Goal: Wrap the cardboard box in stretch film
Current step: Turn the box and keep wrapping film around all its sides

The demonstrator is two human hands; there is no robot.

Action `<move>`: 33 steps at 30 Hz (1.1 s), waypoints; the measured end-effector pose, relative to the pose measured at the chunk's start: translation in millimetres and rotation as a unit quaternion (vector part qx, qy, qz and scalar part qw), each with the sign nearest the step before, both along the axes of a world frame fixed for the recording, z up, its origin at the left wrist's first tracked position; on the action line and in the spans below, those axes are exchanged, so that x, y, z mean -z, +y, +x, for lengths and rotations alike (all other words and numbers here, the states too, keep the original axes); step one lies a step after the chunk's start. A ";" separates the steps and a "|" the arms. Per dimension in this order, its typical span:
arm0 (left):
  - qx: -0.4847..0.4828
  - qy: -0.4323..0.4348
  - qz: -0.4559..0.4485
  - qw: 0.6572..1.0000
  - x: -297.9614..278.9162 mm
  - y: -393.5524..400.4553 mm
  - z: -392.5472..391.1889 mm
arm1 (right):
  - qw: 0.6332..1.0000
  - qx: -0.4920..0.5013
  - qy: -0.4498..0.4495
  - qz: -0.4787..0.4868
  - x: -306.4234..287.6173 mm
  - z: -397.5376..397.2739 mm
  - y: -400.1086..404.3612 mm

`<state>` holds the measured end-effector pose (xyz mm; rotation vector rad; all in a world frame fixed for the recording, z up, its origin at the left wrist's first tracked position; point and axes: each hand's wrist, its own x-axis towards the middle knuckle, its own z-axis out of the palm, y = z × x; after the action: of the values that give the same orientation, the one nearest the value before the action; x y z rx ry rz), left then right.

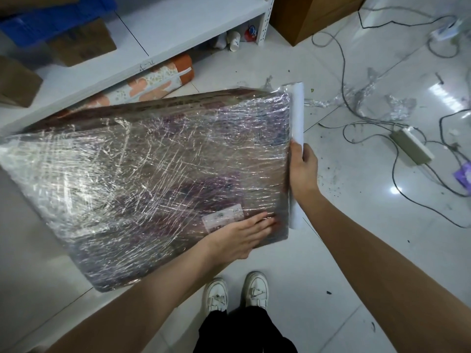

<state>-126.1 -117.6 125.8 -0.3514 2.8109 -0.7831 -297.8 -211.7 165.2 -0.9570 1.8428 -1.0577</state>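
A large flat cardboard box (142, 179) lies on the tiled floor, its top face covered in wrinkled, shiny stretch film. The white stretch film roll (297, 115) stands along the box's right edge, film running from it onto the box. My right hand (303, 171) grips the roll at its middle. My left hand (242, 239) rests flat with straight fingers on the film near the box's front right corner, beside a white label (221, 216).
A white metal shelf (178, 29) with boxes stands behind the box, a rolled patterned mat (153, 82) under it. Scraps of film (369, 98), cables and a power strip (410, 146) lie on the floor to the right. My white shoes (237, 294) stand just below the box.
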 end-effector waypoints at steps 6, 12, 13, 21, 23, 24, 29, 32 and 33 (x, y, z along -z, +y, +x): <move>0.025 0.012 -0.005 1.000 5.8 13.2 -17.7 | 1.000 0.012 -0.003 -0.001 -0.1 2.0 1.5; 0.022 -0.008 -0.007 1.000 25.1 16.9 -19.9 | 1.000 0.016 0.003 -0.009 3.5 0.4 7.5; 0.040 -0.025 0.000 0.999 27.0 19.4 -18.9 | 1.000 0.018 0.006 -0.010 4.0 1.3 9.1; -0.058 0.156 0.009 0.986 -18.7 13.7 -1.8 | 1.000 0.027 0.011 -0.001 -2.6 3.3 9.4; -0.134 0.234 -0.005 0.963 -34.4 -5.3 13.5 | 1.000 0.018 -0.002 0.005 -4.3 1.9 10.6; -0.162 0.246 -0.013 0.955 -39.6 -14.7 21.1 | 1.000 0.014 -0.013 0.008 -4.2 1.2 12.1; -0.192 0.219 -0.012 0.956 -41.4 -33.4 30.7 | 0.997 0.003 -0.070 0.027 -6.4 -2.7 12.8; -0.211 0.233 -0.010 0.949 -45.7 -33.8 28.4 | 0.993 -0.003 -0.081 0.088 -13.0 -7.0 7.1; -0.226 0.247 -0.007 0.942 -49.3 -31.5 26.3 | 0.991 -0.015 -0.079 0.105 -15.5 -7.9 6.5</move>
<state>-99.8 -149.1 175.1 -1.3019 2.9583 -0.6779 -305.6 -205.1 180.6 -0.7523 1.7629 -0.8745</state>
